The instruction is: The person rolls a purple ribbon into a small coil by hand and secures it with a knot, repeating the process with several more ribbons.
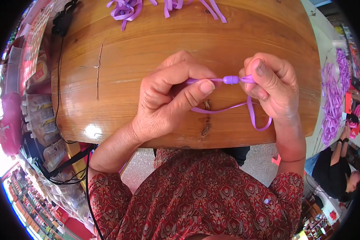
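Observation:
Between my hands a purple ribbon [218, 109] is drawn straight through a small purple plastic bead-like clasp [231, 80]. My left hand [170, 94] pinches the ribbon between thumb and forefinger, just left of the clasp. On the clasp's other side, my right hand [272, 82] grips the doubled ribbon with thumb and curled fingers. A loose loop of the ribbon hangs below, over the table's near part. Both hands are held above the wooden table [148, 44].
More purple ribbons [126, 10] lie at the table's far edge. A thin twisted wire-like piece [98, 66] and a black cable [59, 92] are on the left. A heap of purple ribbons [333, 104] lies on the white surface at right, near another person [336, 170].

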### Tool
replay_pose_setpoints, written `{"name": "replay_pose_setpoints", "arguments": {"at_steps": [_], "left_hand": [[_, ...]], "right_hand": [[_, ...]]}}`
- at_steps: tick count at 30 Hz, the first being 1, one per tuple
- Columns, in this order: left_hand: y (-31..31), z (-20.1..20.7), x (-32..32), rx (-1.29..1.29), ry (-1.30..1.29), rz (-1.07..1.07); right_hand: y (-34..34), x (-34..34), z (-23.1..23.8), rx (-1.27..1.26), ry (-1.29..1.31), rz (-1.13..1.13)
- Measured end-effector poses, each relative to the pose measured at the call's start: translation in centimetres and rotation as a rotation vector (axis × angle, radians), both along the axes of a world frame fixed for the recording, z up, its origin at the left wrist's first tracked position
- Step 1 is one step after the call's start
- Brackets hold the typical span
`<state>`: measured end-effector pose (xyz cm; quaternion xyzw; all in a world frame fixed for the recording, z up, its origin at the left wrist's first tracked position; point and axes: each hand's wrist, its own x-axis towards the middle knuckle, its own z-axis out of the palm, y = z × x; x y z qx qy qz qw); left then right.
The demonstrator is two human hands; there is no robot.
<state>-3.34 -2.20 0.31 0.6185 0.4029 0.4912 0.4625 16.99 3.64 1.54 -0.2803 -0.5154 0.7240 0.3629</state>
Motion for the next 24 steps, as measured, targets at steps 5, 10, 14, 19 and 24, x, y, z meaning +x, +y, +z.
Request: {"name": "replay_pose_setpoints", "arguments": {"at_steps": [5,10,14,19,24], "left_hand": [[0.7,-0.6,-0.4,-0.192,-0.309,0.042],[1.1,-1.0,-1.9,-0.424,-0.717,-0.078],[1.5,-1.0,-1.9,-0.419,-0.834,-0.120],[2.0,-1.6,-1.2,-0.347,-0.620,-0.096],[3.0,-2.1,0.5,0.331,0.442,0.450]], "right_hand": [[1.3,0.9,-0.8,-0.090,0.215,0.042],[2.0,1.2,-0.6,-0.115,0.233,0.115],[2.2,1.5,-0.5,-0.160,0.276,0.117],[3.2,2.3,-0.8,-0.149,0.429,0.182],[3.7,2.9,-1.4,-0.115,0.291,-0.047]]}}
